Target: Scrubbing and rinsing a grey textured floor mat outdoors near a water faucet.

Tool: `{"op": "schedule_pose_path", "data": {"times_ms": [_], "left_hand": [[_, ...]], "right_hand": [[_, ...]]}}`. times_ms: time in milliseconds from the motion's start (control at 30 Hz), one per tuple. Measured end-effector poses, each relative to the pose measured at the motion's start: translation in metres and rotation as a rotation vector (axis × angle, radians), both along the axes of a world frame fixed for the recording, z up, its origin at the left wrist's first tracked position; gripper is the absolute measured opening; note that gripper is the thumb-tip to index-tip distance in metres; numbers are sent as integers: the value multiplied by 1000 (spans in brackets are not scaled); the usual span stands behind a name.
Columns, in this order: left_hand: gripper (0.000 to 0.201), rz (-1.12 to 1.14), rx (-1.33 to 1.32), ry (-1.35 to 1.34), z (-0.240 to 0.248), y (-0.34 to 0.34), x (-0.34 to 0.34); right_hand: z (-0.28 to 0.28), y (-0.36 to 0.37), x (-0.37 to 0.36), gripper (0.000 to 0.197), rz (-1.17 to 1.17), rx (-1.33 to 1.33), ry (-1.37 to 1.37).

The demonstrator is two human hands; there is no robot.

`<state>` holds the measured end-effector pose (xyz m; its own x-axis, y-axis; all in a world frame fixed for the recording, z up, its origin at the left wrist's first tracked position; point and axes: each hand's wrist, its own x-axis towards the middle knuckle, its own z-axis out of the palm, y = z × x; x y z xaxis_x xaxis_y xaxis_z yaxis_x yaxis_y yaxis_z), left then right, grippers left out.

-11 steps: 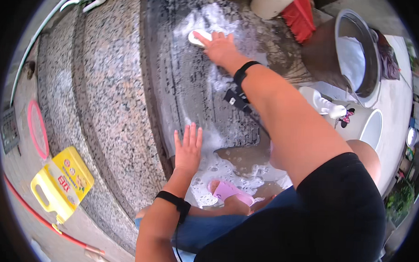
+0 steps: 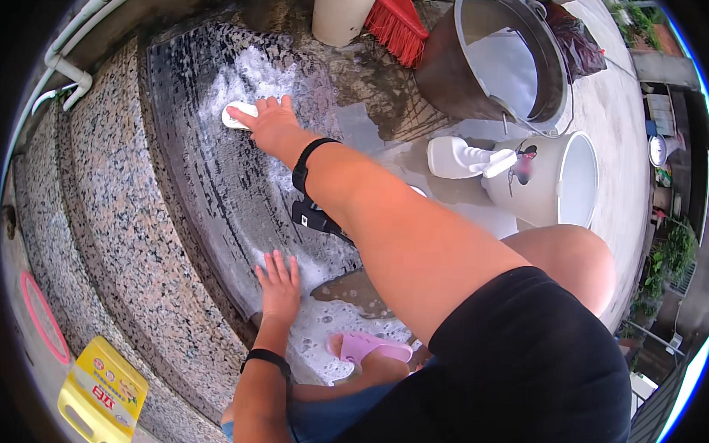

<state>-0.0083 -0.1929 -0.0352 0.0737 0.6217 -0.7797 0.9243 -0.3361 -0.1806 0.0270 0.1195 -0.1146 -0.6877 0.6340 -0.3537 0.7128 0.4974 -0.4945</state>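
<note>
A dark grey ribbed mat (image 2: 208, 166), wet and streaked with white suds, lies alongside granite steps. On its far part, my right hand (image 2: 276, 126) grips a white oval scrub brush (image 2: 235, 116) and presses it against the mat. Thumb and palm cover much of the brush, so its bristles are hidden. White foam (image 2: 254, 76) is heaped just beyond the brush. My left hand (image 2: 279, 287) rests flat at the mat's nearer end with its fingers spread, holding nothing.
Granite steps (image 2: 125, 182) rise on the left, with a yellow jug (image 2: 108, 392) beside them. On the right stand a dark bucket (image 2: 461, 77) of water and a white bucket on its side (image 2: 547, 181); a white bottle (image 2: 454, 157) lies near it. A red broom (image 2: 398, 28) is behind.
My view has swung to the right, so the scene sits further left and lower. The right hand keeps its hold on the brush; the left still lies on the mat.
</note>
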Motion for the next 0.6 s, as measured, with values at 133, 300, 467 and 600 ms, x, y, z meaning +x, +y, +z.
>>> {"op": "schedule_pose_path", "data": {"times_ms": [133,300,467,600], "left_hand": [[50,-43,120,71,-29,1,36],[50,-114,219,15,-56,24,74],[44,-111,152,-108,-55,30,101],[37,-150,122,-256,-33,58,115]], "right_hand": [[0,16,25,80,-23,-39,-48],[-3,42,76,78,-88,-28,-157],[-21,35,110,65,-123,6,-263],[-24,44,137,65,-130,17,-263]]}}
